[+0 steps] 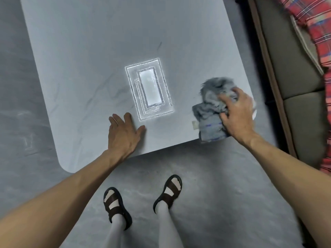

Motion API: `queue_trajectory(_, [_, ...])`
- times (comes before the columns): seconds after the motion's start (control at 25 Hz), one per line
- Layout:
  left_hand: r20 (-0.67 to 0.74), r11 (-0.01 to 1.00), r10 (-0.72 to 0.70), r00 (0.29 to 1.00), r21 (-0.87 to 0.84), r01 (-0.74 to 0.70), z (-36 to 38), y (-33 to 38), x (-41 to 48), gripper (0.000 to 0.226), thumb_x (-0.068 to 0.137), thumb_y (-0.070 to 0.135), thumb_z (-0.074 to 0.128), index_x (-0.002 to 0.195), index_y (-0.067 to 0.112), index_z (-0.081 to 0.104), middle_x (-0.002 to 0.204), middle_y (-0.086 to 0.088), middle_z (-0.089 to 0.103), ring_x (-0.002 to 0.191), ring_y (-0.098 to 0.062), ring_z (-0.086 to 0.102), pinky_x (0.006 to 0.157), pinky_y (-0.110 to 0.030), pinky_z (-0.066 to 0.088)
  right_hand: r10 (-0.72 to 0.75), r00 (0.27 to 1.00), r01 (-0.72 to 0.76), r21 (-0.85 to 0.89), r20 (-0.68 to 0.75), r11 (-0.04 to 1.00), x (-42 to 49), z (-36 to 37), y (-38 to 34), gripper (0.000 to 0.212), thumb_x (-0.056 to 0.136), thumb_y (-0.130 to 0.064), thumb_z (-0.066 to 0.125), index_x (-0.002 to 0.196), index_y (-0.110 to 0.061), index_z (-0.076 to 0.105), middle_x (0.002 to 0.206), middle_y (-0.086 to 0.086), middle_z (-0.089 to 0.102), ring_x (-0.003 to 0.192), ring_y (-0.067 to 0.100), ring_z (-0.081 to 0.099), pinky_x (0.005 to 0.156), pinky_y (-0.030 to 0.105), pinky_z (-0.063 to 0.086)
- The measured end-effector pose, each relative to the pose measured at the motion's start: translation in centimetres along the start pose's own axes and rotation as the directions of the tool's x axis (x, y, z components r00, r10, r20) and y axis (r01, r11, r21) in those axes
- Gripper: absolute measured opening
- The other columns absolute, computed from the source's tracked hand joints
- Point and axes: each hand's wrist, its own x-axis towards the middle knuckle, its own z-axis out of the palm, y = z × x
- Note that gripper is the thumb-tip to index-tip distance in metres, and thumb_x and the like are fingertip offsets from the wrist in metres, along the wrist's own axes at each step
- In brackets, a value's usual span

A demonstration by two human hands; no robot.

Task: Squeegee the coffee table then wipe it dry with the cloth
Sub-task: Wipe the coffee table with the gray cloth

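The coffee table [89,59] has a pale grey, glossy top with rounded corners and fills the upper middle of the view. A crumpled grey-blue cloth [211,104] lies at the table's near right corner, partly hanging over the edge. My right hand [236,111] presses down on the cloth and grips it. My left hand [123,133] rests flat on the table near its front edge, fingers spread, holding nothing. A bright rectangular reflection of a ceiling light [150,88] shines on the top between my hands. No squeegee is in view.
A grey-brown sofa [295,77] runs along the right side, close to the table's right edge, with a red plaid blanket [315,33] on it. Grey floor [206,176] lies in front of the table, where my feet in brown sandals [116,206] stand.
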Motion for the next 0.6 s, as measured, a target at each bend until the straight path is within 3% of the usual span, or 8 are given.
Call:
queue_trajectory(0.08, [-0.001,1.000,0.000,1.000,-0.018,0.000,-0.2,0.3,0.0,0.060,0.093,0.051,0.042,0.130,0.004,0.034,0.135,-0.037,0.036,0.127,-0.050,0.034,0.098,-0.054,0.043,0.367,0.927,-0.369,-0.008,-0.081,0.930,0.3,0.7,-1.5,0.058,0.076,-0.035,0.061,0.131,-0.033,0.045,0.137,0.017,0.038,0.118,0.038,0.040,0.104,0.047,0.029])
queue_trajectory(0.16, [-0.047,0.995,0.009,0.999,-0.096,-0.014,-0.6,0.1,-0.2,0.054,0.092,0.044,0.048,0.129,0.007,0.037,0.131,-0.028,0.044,0.121,-0.045,0.043,0.092,-0.048,0.047,0.578,0.804,-0.583,0.008,-0.139,0.813,1.7,1.5,-4.7,0.066,0.074,-0.054,0.058,0.133,-0.030,0.041,0.127,0.018,0.046,0.111,0.037,0.044,0.098,0.046,0.031])
queue_trajectory(0.24, [-0.111,0.970,-0.034,0.993,-0.244,0.006,-1.1,-1.3,-0.4,0.051,0.090,0.037,0.052,0.132,0.013,0.036,0.127,-0.015,0.053,0.112,-0.037,0.054,0.085,-0.041,0.047,0.663,0.729,-0.670,0.022,-0.169,0.742,3.1,2.6,-8.6,0.074,0.072,-0.062,0.058,0.134,-0.026,0.041,0.123,0.018,0.049,0.108,0.035,0.046,0.095,0.044,0.033])
queue_trajectory(0.32, [-0.151,0.922,-0.114,0.982,-0.385,0.048,-1.4,-3.9,-0.6,0.055,0.089,0.034,0.053,0.137,0.019,0.031,0.129,-0.007,0.057,0.111,-0.032,0.059,0.084,-0.036,0.044,0.641,0.744,-0.646,0.042,-0.187,0.762,3.7,3.9,-13.7,0.075,0.072,-0.060,0.063,0.134,-0.024,0.042,0.124,0.018,0.049,0.109,0.034,0.046,0.095,0.044,0.034])
queue_trajectory(0.4, [-0.166,0.887,-0.164,0.972,-0.455,0.072,-1.8,-6.8,-0.5,0.057,0.090,0.031,0.053,0.141,0.019,0.029,0.137,-0.007,0.054,0.120,-0.029,0.055,0.092,-0.037,0.044,0.452,0.881,-0.446,0.074,-0.141,0.892,2.9,5.6,-20.1,0.072,0.073,-0.056,0.063,0.135,-0.024,0.042,0.125,0.018,0.048,0.112,0.034,0.045,0.098,0.045,0.034])
queue_trajectory(0.48, [-0.161,0.881,-0.204,0.966,-0.460,0.110,-2.1,-9.5,-0.5,0.057,0.091,0.030,0.054,0.142,0.015,0.032,0.142,-0.009,0.049,0.127,-0.030,0.050,0.100,-0.039,0.042,0.042,0.999,-0.039,0.099,-0.032,0.994,1.4,6.7,-26.6,0.066,0.074,-0.054,0.061,0.132,-0.027,0.045,0.121,0.016,0.050,0.110,0.034,0.046,0.097,0.047,0.035])
queue_trajectory(0.52, [-0.161,0.882,-0.220,0.962,-0.454,0.126,-2.3,-10.8,-0.4,0.056,0.092,0.029,0.053,0.142,0.013,0.033,0.143,-0.010,0.048,0.127,-0.030,0.050,0.102,-0.040,0.041,-0.215,0.976,0.211,0.116,0.022,0.971,0.9,7.1,-28.7,0.062,0.075,-0.055,0.059,0.130,-0.027,0.049,0.117,0.016,0.053,0.107,0.034,0.049,0.093,0.048,0.036])
queue_trajectory(0.6, [-0.161,0.881,-0.244,0.956,-0.448,0.149,-2.6,-13.1,-0.5,0.053,0.092,0.029,0.051,0.140,0.013,0.035,0.143,-0.010,0.047,0.126,-0.030,0.050,0.102,-0.040,0.040,-0.625,0.771,0.609,0.146,0.121,0.780,2.0,6.9,-28.7,0.056,0.078,-0.057,0.052,0.126,-0.029,0.052,0.110,0.017,0.056,0.102,0.035,0.051,0.090,0.047,0.038])
